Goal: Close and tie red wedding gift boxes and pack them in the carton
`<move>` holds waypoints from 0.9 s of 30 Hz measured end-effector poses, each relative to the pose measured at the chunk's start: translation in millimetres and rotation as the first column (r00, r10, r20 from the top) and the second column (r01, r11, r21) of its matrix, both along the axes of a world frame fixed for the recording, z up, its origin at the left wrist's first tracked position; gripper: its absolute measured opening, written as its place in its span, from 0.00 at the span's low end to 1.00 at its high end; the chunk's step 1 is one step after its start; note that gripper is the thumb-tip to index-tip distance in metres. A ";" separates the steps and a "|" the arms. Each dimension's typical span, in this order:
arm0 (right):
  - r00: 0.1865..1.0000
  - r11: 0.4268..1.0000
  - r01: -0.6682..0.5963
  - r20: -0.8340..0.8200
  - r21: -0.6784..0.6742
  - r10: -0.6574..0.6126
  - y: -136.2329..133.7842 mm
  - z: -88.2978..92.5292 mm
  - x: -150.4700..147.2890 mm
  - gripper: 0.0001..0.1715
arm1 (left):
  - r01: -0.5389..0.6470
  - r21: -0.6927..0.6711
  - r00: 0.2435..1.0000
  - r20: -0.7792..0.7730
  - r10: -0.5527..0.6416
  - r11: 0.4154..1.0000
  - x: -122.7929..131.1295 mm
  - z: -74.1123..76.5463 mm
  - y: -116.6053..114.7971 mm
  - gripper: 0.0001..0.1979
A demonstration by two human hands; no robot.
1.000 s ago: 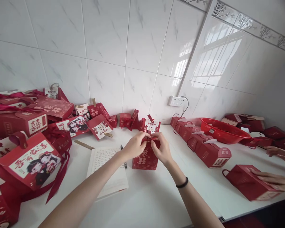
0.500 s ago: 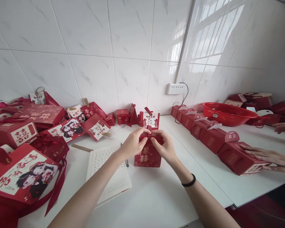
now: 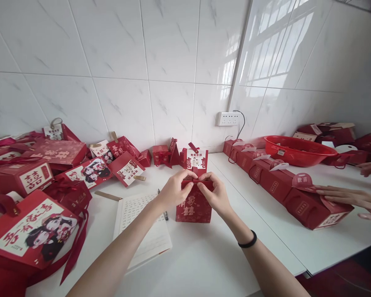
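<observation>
A red gift box [image 3: 193, 211] with pale printed characters stands upright on the white table in front of me. My left hand [image 3: 177, 187] pinches the left part of its top edge, thumb in front and fingers behind. On the right part of the same edge my right hand [image 3: 214, 192] does likewise, a black band round its wrist. A short red strap rises between my fingertips; how it is fastened is hidden. Just behind stands another box [image 3: 197, 158] with a white printed front. An open notebook [image 3: 145, 239] and a pen [image 3: 166, 215] lie to the left.
Many red boxes, among them a large one with a cartoon couple [image 3: 34, 235], crowd the left side. A row of joined-up red boxes [image 3: 278, 183] runs along the right. There a co-worker's hand [image 3: 355, 200] touches the nearest box; a red basin [image 3: 299, 150] stands behind.
My hands keep their pinch on the box's top edge, with barely any shift. The view has tilted slightly. At right, the co-worker's hand has moved a little on the nearest box, whose lid looks flatter.
</observation>
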State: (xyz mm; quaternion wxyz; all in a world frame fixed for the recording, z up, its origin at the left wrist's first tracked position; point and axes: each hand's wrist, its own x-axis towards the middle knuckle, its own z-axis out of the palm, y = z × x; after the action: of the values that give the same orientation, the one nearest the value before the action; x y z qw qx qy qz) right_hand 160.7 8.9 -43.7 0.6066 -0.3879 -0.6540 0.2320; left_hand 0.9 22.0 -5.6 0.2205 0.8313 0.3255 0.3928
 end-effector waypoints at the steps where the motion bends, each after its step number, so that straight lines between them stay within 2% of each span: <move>1: 1.000 1.000 -0.005 0.001 -0.013 0.005 0.2 0.2 0.0 0.05 | -0.001 0.005 1.000 0.005 0.001 1.000 0.3 -0.2 -0.1 0.08; 6: 1.000 1.000 -0.011 0.004 -0.023 0.011 -0.2 -0.3 0.2 0.06 | -0.015 -0.026 0.999 0.043 0.016 1.000 2.1 -3.1 -0.8 0.11; 10: 1.000 1.000 0.011 0.001 0.025 -0.011 -1.7 -3.4 1.9 0.08 | 0.012 -0.098 0.988 0.154 0.003 0.995 -2.8 -11.2 -2.3 0.26; 13: 1.000 1.000 0.013 0.016 -0.005 -0.013 -3.4 -5.9 4.2 0.11 | 0.013 -0.242 0.974 0.223 0.043 0.970 -10.0 -22.8 -5.3 0.34; 16: 1.000 1.000 -0.017 0.014 -0.019 0.017 -3.5 -7.6 7.2 0.15 | 0.002 -0.383 0.986 0.153 0.061 0.924 -17.1 -32.4 -9.8 0.27; 18: 0.998 0.999 -0.038 -0.042 0.003 0.038 -1.2 -8.8 10.0 0.18 | -0.013 -0.383 0.992 0.114 0.062 0.924 -21.3 -32.6 -14.2 0.20; 20: 0.994 1.000 -0.016 -0.107 -0.013 0.014 3.3 -11.0 13.8 0.21 | -0.048 -0.372 0.981 0.158 0.114 0.927 -25.8 -26.5 -20.9 0.17; 22: 0.992 0.996 0.039 -0.114 -0.082 -0.048 9.0 -15.1 18.7 0.24 | -0.099 -0.404 0.932 0.283 0.227 0.909 -31.9 -15.1 -31.2 0.17; 24: 0.994 0.985 0.090 -0.055 -0.148 -0.099 14.2 -21.3 23.4 0.27 | -0.095 -0.508 0.820 0.448 0.356 0.856 -41.1 -0.7 -46.2 0.16; 27: 0.993 0.975 0.104 0.076 -0.198 -0.091 18.9 -33.2 26.2 0.27 | 0.105 -0.677 0.586 0.634 0.504 0.729 -60.8 20.2 -78.2 0.12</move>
State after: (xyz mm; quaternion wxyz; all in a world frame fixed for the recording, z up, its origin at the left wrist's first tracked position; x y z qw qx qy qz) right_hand 186.9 27.8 -76.9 0.5527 -0.4864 -0.6273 0.2539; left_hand -59.9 -56.2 14.7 0.5647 0.3932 0.4078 0.6001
